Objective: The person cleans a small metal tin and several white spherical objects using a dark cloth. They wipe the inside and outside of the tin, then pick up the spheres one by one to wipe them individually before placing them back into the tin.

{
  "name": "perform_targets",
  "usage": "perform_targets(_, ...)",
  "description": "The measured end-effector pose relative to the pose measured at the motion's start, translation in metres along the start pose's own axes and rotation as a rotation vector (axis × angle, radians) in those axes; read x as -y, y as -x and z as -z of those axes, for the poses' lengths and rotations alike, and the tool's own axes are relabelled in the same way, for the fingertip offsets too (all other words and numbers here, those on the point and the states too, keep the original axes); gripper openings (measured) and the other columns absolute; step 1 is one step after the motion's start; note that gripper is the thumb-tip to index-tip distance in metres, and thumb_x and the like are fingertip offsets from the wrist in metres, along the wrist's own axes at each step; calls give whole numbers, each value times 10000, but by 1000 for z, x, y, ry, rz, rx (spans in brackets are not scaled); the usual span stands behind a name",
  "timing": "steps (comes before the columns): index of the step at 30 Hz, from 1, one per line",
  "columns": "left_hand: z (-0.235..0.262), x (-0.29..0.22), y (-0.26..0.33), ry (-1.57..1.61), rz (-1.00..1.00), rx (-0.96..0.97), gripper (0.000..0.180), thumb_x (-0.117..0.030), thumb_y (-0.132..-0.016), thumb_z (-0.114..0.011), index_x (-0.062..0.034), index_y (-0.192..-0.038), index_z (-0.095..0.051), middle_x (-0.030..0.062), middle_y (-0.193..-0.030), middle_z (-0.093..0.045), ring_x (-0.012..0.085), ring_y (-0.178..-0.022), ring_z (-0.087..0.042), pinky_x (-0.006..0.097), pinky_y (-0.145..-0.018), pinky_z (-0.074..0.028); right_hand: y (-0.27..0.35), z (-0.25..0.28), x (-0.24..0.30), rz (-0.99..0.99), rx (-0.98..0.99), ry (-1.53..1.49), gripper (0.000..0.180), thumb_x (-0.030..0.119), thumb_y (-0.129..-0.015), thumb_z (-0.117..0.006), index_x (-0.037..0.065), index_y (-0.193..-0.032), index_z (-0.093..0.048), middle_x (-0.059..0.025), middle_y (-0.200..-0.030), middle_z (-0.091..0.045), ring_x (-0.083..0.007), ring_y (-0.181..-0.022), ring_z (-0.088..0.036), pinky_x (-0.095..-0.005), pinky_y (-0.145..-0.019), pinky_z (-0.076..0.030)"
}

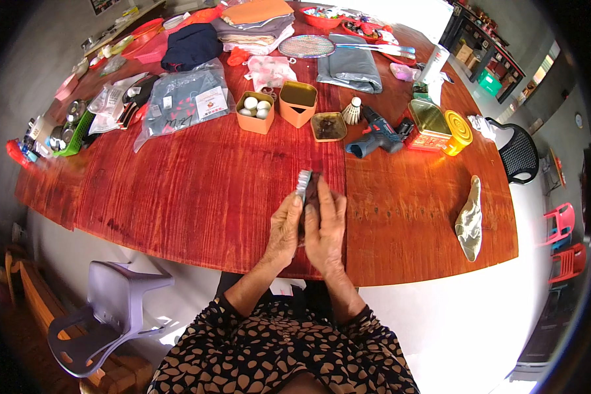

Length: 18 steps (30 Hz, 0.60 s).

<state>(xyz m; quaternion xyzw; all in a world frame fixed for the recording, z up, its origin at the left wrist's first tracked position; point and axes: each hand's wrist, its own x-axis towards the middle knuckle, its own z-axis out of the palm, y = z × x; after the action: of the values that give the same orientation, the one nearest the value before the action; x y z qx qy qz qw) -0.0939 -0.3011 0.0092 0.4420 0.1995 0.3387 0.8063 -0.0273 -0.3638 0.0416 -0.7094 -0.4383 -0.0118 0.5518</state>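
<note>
Left hand [286, 222] clamped on pale ridged strip [303, 183], right hand [326, 228] on dark item [314, 192]; hands together above table [177, 197], near front edge's middle. Loosened grip could drop either.

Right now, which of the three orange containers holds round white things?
The leftmost container: round white things show inside it, while the middle container and the rightmost container show none.

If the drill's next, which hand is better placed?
Right, likely: the right hand is nearer the drill, with the left hand farther across. Both are occupied with a dark item.
</note>
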Motion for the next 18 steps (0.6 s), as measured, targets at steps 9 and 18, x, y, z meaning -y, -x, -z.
perform_targets(9,15,-5,5,332,270,-56,592,-536,-897,-541,-89,-1285,-533,44,-940,-609,161,-875,-600,297,-832,-502,43,19,9,179,327,83,484,-40,-797,-610,37,-1272,-552,-160,-1097,-532,-323,-986,-567,-375,-802,-502)
perform_targets(18,53,32,-5,639,308,501,555,-526,-918,-503,-127,-1304,-496,13,-1005,-614,126,-841,-596,274,-741,-511,-9,37,7,36,102,-191,390,-36,-808,-591,39,-1190,-597,-148,-1030,-554,-292,-935,-581,-350,-814,-490)
